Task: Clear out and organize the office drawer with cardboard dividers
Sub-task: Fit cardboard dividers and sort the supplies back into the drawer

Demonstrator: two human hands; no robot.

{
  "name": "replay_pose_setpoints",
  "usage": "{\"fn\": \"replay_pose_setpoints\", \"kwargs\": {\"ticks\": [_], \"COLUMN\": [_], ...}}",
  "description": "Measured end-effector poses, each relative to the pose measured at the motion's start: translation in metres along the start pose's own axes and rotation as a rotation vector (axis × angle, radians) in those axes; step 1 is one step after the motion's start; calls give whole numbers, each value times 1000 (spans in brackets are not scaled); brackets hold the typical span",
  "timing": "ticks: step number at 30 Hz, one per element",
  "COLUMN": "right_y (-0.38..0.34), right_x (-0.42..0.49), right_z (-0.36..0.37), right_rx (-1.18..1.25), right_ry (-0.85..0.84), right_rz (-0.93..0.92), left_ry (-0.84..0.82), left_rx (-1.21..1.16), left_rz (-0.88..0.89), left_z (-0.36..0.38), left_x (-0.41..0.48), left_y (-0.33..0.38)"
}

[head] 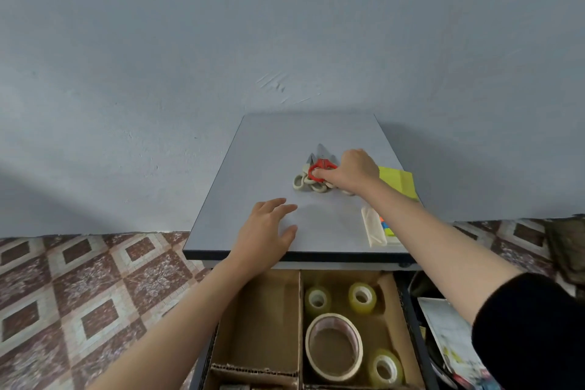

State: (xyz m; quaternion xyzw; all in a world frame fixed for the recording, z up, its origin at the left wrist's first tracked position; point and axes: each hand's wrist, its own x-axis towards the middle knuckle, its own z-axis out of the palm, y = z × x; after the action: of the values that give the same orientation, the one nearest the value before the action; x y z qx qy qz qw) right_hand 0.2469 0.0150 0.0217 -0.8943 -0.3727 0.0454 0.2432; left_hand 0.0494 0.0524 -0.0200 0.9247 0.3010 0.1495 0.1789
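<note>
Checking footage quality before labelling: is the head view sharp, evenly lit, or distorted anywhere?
Head view: soft, even light, no harsh glare; a dim shadow crosses the wall at lower left; the wide-angle lens stretches the floor tiles toward the corner; the red scissors gripped by the right hand look slightly soft; the left hand is sharper.

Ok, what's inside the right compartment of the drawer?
Four tape rolls: one large cream-rimmed roll lying flat, three small yellowish rolls around it. The compartment's far end runs under the cabinet top, so anything there is hidden.
</note>
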Motion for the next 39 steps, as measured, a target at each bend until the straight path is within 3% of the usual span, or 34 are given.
{"fn": "replay_pose_setpoints", "kwargs": {"ticks": [5,11,21,33,39], "right_y": [-2,-10,8,67,79], "right_x": [15,19,0,-41,-52], "right_z": [14,14,-13,-51,-48], "right_rx": [-125,-196,82,151,199], "right_ry": [-53,-29,-4,47,37], "right_rz": [41,-54,-16,-111,-148], "left_ry": [22,61,123,-64,-53], "left_rx": [-25,-59,-65,-61,36], "left_rz": [7,9,-114,-362,-388], "left_z": [1,1,-4,8,11], "left_x": [9,17,47,117,127], "left_y": [-7,-11,-2,33,34]}}
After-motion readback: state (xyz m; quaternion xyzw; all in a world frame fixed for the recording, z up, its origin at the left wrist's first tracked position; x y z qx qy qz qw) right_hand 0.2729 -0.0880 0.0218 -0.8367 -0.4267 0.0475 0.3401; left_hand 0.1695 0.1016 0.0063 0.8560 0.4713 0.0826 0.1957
